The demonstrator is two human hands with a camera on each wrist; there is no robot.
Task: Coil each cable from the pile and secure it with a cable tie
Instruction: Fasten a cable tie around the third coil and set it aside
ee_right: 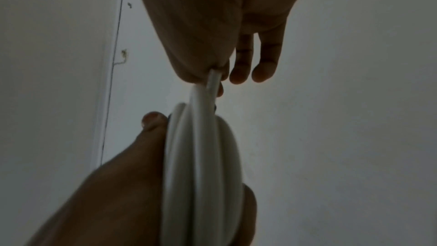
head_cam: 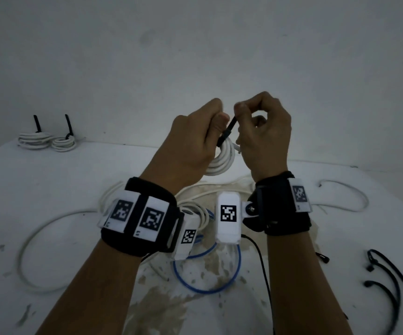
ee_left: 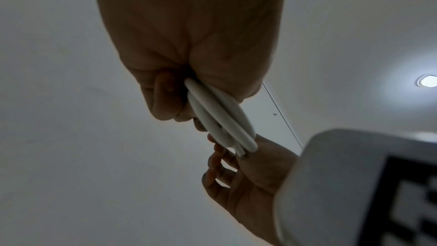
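A white coiled cable (head_cam: 221, 157) is held up above the table (head_cam: 50, 177), between the two hands. The coil is gripped by the left hand (head_cam: 190, 143), fingers curled round its loops; in the left wrist view the loops (ee_left: 220, 119) are seen pressed between curled fingers and palm. A black cable tie (head_cam: 227, 131) is set at the top of the coil, and its upper end is pinched by the thumb and forefinger of the right hand (head_cam: 263, 136), the other fingers curled. Whether the tie is closed round the coil cannot be told. In the right wrist view the coil (ee_right: 203, 166) is seen edge-on, with the left hand (ee_right: 118, 184) below it and the right hand (ee_right: 224, 35) above, a strand touched at the palm.

Under the wrists, loose white cables (head_cam: 41, 238) and a blue cable (head_cam: 205, 284) are spread on the table in a pile. At the far left, by the wall, two tied white coils (head_cam: 47, 140) are laid side by side, each with a black tie tail standing up. At the right edge, spare black cable ties (head_cam: 386, 281) are laid on the table, well apart from the hands. Black wrist straps with white marker tags (head_cam: 144, 213) are worn on both wrists.
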